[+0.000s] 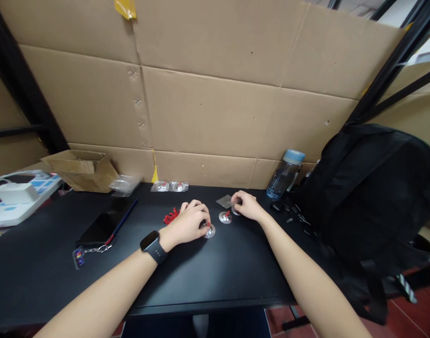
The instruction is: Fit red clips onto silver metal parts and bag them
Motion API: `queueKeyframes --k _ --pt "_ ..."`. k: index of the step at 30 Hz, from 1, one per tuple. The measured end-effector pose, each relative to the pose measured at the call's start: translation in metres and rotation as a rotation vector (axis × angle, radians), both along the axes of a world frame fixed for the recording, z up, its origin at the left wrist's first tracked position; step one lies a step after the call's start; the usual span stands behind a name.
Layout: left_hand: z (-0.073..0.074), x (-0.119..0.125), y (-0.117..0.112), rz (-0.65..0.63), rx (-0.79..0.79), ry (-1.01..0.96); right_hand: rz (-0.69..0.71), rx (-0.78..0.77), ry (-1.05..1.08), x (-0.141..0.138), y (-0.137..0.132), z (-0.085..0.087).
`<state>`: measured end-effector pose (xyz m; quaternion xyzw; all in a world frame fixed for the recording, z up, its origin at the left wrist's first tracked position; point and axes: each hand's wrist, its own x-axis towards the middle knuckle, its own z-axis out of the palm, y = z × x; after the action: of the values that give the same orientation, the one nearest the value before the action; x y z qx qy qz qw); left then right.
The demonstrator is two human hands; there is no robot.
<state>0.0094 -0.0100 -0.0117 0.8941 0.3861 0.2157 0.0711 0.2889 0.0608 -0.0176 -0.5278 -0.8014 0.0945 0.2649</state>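
Observation:
My left hand point(192, 218), with a dark watch on its wrist, has its thumb and fingers closed at a small shiny round disc point(210, 231) with a red piece at its centre, which looks like a suction cup. Beside it a second such disc point(225, 217) lies flat on the table, untouched. My right hand point(247, 204) has its fingers curled down over a third disc point(235, 211), partly hidden by them. Under or just beside those fingertips lies a small clear plastic bag point(224, 201). A pile of red pieces point(171, 216) sits behind my left hand.
Two bagged discs point(169, 186) lie by the cardboard wall point(200, 117). On the left are a phone point(107, 223) with a keyring, a paper bag point(82, 171), clear bags point(125, 184) and a power strip point(20, 202). A bottle point(285, 173), keys point(297, 213) and black backpack point(373, 202) stand right.

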Motion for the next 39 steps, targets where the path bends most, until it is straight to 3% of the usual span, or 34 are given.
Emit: queueKeyframes --k 6,13,20,27,39 --pt "-0.001 -0.001 0.0 -0.005 0.034 0.008 0.026 0.077 0.148 -0.021 -0.007 0.0" --pt "0.0 0.0 0.0 0.004 0.026 0.024 0.175 -0.03 -0.066 -0.041 -0.026 0.01" --pt "0.002 0.0 -0.002 -0.008 0.058 0.025 0.191 0.032 -0.133 -0.027 -0.028 0.022" --pt "0.014 0.002 -0.012 -0.095 0.102 0.07 0.275 -0.085 -0.303 -0.021 -0.039 0.033" --pt "0.012 0.001 -0.011 -0.084 0.245 0.175 0.277 -0.07 -0.317 -0.026 -0.038 0.026"
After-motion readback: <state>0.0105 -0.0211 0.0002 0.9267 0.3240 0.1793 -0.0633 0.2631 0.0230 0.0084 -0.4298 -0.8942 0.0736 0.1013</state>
